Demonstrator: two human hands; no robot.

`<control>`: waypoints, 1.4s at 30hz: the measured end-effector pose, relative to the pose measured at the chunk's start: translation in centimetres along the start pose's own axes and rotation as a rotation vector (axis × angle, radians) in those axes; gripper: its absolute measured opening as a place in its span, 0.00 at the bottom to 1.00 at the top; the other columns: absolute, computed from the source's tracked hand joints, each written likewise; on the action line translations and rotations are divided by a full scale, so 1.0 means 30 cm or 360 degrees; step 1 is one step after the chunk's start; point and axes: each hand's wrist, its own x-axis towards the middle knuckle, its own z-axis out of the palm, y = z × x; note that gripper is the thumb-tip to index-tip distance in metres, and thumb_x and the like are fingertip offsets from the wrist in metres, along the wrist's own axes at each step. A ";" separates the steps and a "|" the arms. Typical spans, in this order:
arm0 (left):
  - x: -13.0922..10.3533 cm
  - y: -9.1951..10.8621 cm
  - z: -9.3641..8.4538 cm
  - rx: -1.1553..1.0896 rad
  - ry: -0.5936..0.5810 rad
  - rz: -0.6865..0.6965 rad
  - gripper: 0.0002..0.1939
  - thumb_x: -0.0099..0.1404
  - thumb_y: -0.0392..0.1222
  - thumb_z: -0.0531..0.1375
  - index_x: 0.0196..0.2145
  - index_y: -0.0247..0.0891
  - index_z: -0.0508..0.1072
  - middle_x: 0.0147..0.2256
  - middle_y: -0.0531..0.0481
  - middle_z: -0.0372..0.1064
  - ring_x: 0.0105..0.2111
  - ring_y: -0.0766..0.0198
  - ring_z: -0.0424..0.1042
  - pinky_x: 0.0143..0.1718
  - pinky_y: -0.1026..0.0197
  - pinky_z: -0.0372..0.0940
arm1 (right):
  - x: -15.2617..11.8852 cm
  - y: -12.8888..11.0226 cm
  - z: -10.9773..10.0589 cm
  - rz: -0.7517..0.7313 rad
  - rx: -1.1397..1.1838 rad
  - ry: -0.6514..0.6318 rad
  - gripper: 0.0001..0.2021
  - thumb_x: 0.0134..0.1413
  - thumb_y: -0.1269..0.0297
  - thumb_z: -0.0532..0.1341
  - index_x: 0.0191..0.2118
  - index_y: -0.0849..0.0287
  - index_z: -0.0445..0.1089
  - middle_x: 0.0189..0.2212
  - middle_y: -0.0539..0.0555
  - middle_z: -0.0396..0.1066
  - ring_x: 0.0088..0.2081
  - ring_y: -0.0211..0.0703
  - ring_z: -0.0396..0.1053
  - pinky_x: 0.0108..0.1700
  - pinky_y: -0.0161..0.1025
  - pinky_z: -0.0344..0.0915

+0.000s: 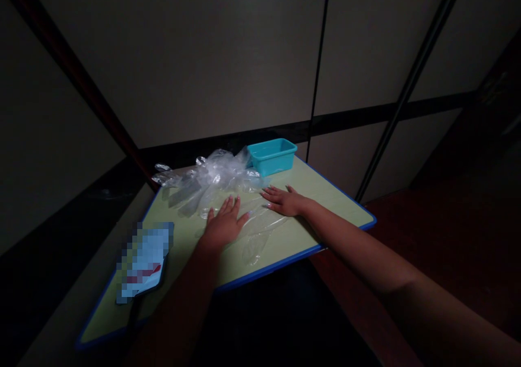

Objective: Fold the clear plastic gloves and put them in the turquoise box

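A thin, clear disposable plastic glove (260, 225) lies spread on the table, one end pointing toward the front edge. My left hand (223, 226) rests palm down at its left side, fingers spread. On the right, my right hand (284, 201) lies flat with its fingers apart, touching the plastic. Behind my left hand sits a crumpled heap of clear plastic gloves (217, 174). Their exact outlines are hard to make out in the dim light.
A turquoise plastic basket (273, 163) stands at the back of the small blue-edged table (342, 209). At the left lies a phone or tablet (146, 258) with a lit, blurred screen. Cabinet panels (228, 63) rise right behind the table.
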 end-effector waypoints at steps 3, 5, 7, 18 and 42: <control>0.000 -0.007 0.001 0.0034 -0.0023 -0.0056 0.35 0.66 0.60 0.36 0.65 0.40 0.40 0.65 0.44 0.31 0.64 0.53 0.35 0.58 0.35 0.40 | -0.001 0.001 0.001 0.0025 0.0021 0.0044 0.29 0.61 0.46 0.41 0.65 0.47 0.39 0.66 0.52 0.34 0.65 0.53 0.31 0.58 0.68 0.34; -0.001 -0.010 0.001 0.0041 -0.0037 -0.0089 0.36 0.66 0.61 0.36 0.65 0.40 0.40 0.65 0.43 0.31 0.64 0.52 0.35 0.57 0.34 0.40 | -0.002 0.003 0.001 0.0058 0.0032 0.0098 0.30 0.60 0.45 0.41 0.66 0.47 0.37 0.66 0.52 0.31 0.65 0.52 0.28 0.58 0.68 0.32; -0.003 -0.015 0.001 0.0039 -0.0046 -0.0146 0.36 0.65 0.61 0.35 0.65 0.39 0.40 0.65 0.41 0.31 0.64 0.51 0.35 0.57 0.33 0.39 | -0.003 0.005 0.001 0.0087 0.0047 0.0137 0.30 0.61 0.45 0.39 0.66 0.47 0.35 0.66 0.51 0.29 0.65 0.51 0.26 0.58 0.68 0.30; -0.062 -0.003 -0.081 -0.0084 0.0105 0.0226 0.31 0.67 0.56 0.43 0.63 0.37 0.51 0.64 0.43 0.40 0.64 0.55 0.40 0.59 0.41 0.41 | -0.003 0.001 -0.007 0.0082 0.0173 0.0139 0.28 0.62 0.48 0.36 0.66 0.48 0.36 0.66 0.51 0.30 0.65 0.49 0.28 0.58 0.68 0.30; -0.406 0.005 -0.012 -0.0239 0.0003 0.0742 0.19 0.66 0.54 0.50 0.53 0.54 0.67 0.61 0.52 0.53 0.62 0.54 0.49 0.60 0.42 0.43 | 0.018 0.022 0.022 0.0101 0.0150 0.0135 0.27 0.63 0.49 0.36 0.66 0.48 0.39 0.66 0.50 0.33 0.66 0.47 0.29 0.59 0.65 0.34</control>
